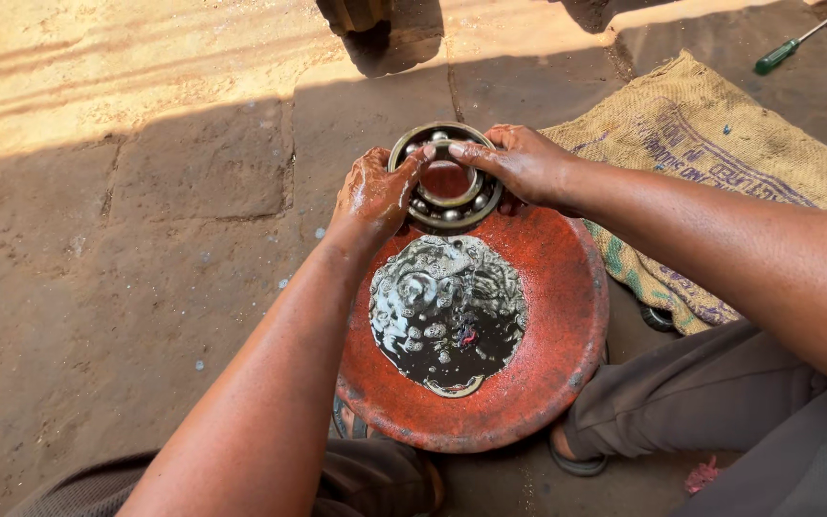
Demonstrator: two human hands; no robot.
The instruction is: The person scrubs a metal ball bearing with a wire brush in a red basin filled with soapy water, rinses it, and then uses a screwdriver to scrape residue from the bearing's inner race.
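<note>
A large metal ball bearing point(445, 214) with visible steel balls rests tilted on the far rim of a red bowl point(567, 316). My left hand point(373, 195) grips its left side, fingers on the rings. My right hand point(519, 161) holds the right side, fingertips reaching across the inner ring. Both hands are wet and greasy. The bowl holds dark oily liquid point(447, 314) with several small metal parts lying in it.
A burlap sack point(720, 144) lies on the stone ground to the right, with a green-handled screwdriver point(787, 53) beyond it. My knees flank the bowl. Sunlit paving point(126, 57) lies far left; a dark object point(354, 13) stands at the top.
</note>
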